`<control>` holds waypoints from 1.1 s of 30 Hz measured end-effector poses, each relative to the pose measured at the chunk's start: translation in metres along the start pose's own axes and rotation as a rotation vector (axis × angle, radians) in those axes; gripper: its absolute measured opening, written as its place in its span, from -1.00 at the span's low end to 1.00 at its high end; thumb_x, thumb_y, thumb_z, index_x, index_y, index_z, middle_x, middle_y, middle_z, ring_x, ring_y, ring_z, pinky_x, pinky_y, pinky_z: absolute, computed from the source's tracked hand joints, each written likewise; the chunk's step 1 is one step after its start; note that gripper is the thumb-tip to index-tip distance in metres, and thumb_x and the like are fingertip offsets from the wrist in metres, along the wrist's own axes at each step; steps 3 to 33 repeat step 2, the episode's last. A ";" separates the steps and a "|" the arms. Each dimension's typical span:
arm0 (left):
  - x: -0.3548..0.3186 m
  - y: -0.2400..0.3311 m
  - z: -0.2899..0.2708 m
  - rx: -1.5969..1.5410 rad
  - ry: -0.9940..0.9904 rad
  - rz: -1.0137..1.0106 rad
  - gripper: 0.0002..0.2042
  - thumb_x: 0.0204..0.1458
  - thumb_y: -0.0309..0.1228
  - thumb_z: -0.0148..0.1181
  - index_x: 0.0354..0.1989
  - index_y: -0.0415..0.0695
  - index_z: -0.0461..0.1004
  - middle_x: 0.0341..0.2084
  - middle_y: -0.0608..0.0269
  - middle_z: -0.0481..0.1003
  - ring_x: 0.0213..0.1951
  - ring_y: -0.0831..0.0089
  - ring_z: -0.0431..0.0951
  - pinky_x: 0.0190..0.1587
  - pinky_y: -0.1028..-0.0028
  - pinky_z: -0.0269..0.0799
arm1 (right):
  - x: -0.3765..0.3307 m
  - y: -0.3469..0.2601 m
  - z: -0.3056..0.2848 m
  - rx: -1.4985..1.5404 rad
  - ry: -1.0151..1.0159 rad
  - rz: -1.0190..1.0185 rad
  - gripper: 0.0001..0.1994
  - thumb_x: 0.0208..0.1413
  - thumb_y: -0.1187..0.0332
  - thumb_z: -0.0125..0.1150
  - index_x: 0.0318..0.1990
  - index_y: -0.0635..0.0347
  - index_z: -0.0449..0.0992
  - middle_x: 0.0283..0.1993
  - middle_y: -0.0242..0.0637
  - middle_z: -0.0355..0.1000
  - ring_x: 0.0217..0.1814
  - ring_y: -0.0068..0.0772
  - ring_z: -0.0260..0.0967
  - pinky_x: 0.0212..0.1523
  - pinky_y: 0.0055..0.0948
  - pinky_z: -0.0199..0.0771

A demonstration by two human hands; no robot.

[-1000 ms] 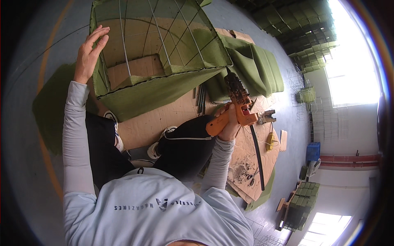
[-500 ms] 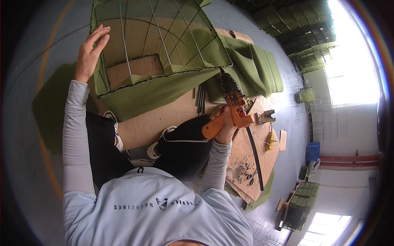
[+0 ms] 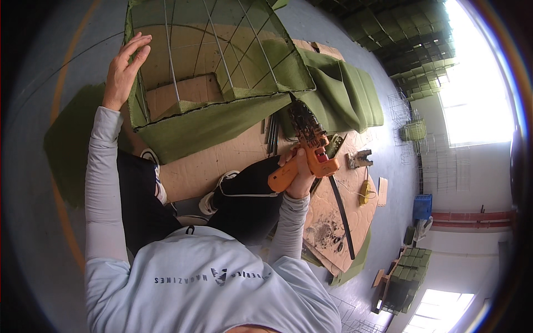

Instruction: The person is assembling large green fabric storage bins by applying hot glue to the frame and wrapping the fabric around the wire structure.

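Observation:
An orange hot glue gun is in my right hand, its front end crusted with black glue. From its rear a long black glue stick sticks out. The nozzle tip points at the near right edge of a wire-frame box covered in green fabric, close to a dark seam. My left hand lies at the box's left edge, fingers stretched out and thumb apart, with nothing gripped. Whether its underside touches the box, I cannot tell.
Folded green fabric lies right of the box. Cardboard covers the floor. Scissors and a stained block rest on the cardboard at right. Several dark strips lie beside my knee. Green boxes are stacked further off.
My right hand has moved the glue gun slightly left, its nozzle shifting left along the box's edge. The left hand has barely moved.

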State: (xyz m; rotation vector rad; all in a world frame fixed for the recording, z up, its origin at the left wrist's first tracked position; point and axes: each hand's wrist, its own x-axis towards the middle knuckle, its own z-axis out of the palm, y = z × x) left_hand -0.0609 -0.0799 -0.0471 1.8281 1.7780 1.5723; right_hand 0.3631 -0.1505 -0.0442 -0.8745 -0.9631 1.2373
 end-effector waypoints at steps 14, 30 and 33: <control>0.000 -0.001 0.000 -0.012 -0.008 -0.009 -0.61 0.20 -0.08 0.00 0.03 -0.08 0.49 0.10 0.23 0.42 0.30 0.30 0.20 0.31 0.32 0.11 | -0.002 0.002 0.001 0.027 0.004 -0.001 -0.78 0.14 0.41 0.13 -0.11 0.31 0.35 -0.40 -0.25 0.37 -0.47 -0.43 0.35 -0.44 -0.46 0.42; 0.000 -0.001 0.000 -0.012 -0.008 -0.009 -0.61 0.20 -0.08 0.00 0.03 -0.08 0.49 0.10 0.23 0.42 0.30 0.30 0.20 0.31 0.32 0.11 | -0.002 0.002 0.001 0.027 0.004 -0.001 -0.78 0.14 0.41 0.13 -0.11 0.31 0.35 -0.40 -0.25 0.37 -0.47 -0.43 0.35 -0.44 -0.46 0.42; 0.000 -0.001 0.000 -0.012 -0.008 -0.009 -0.61 0.20 -0.08 0.00 0.03 -0.08 0.49 0.10 0.23 0.42 0.30 0.30 0.20 0.31 0.32 0.11 | -0.002 0.002 0.001 0.027 0.004 -0.001 -0.78 0.14 0.41 0.13 -0.11 0.31 0.35 -0.40 -0.25 0.37 -0.47 -0.43 0.35 -0.44 -0.46 0.42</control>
